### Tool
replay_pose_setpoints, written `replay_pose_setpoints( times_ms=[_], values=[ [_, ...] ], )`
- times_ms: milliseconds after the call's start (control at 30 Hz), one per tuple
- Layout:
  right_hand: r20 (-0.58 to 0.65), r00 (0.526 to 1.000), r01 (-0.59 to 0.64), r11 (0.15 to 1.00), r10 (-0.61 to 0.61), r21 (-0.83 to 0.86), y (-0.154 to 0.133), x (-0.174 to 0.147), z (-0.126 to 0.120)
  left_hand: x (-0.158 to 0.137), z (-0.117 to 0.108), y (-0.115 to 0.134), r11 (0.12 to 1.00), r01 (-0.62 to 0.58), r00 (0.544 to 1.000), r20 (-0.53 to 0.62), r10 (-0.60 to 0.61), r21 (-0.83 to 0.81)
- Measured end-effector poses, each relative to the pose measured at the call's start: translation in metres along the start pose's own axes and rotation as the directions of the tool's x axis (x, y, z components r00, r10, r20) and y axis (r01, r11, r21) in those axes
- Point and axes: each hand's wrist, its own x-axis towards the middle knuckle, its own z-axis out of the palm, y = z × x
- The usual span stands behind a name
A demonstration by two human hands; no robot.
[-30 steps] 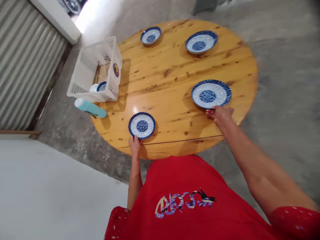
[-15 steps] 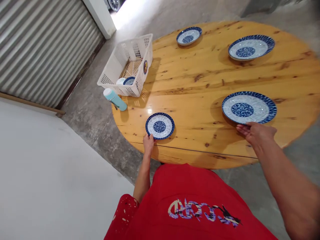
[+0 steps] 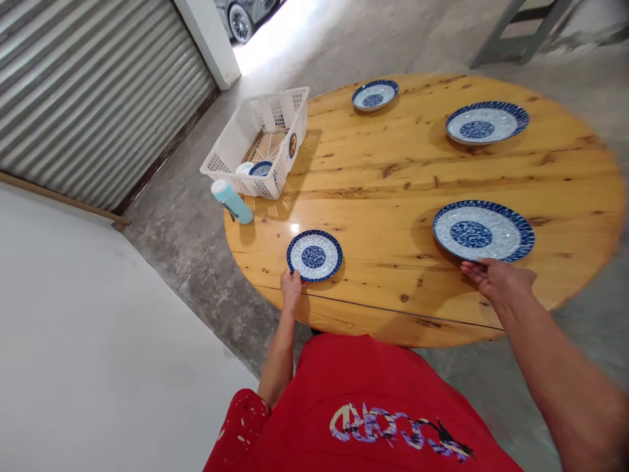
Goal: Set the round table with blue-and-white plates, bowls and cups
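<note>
A round blue-and-white plate (image 3: 313, 256) lies near the front left of the wooden table (image 3: 373, 196). My left hand (image 3: 291, 288) pinches its near-left rim, thumb on top and fingers beneath. To the right is a larger blue-and-white plate (image 3: 484, 231), and my right hand (image 3: 498, 278) grips its near edge, thumb above and fingers below. Whether either plate is lifted off the wood I cannot tell. Two more patterned plates stand farther back: a small plate (image 3: 375, 96) at the far edge and a large plate (image 3: 486, 123) at the far right.
On the table's left side stands a white plastic basket (image 3: 268, 187) with a few dishes and sticks inside. A light-blue bottle (image 3: 232, 202) is beside it. A grey stool (image 3: 521, 39) and a parked car (image 3: 246, 16) are beyond the table. A white wall (image 3: 98, 328) is at left.
The camera view has tilted up slightly, so the table sits lower in the picture. Both hands keep their hold on the same plates, with little visible movement across the table.
</note>
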Motion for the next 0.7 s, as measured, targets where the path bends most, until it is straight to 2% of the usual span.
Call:
replay_pose_setpoints(
  times_ms=[267, 700],
  values=[
    [-0.012, 1.0, 0.024, 0.999, -0.024, 0.045, -0.002, 0.0, 0.007, 0.007, -0.002, 0.005, 0.998, -0.039, 0.999, -0.006, 0.038, -0.057],
    [0.027, 0.999, 0.026, 0.997, -0.028, 0.073, 0.0, 0.002, 0.01, 0.024, -0.005, 0.001, 0.998, -0.026, 1.0, -0.016, 0.025, -0.061]
  ],
)
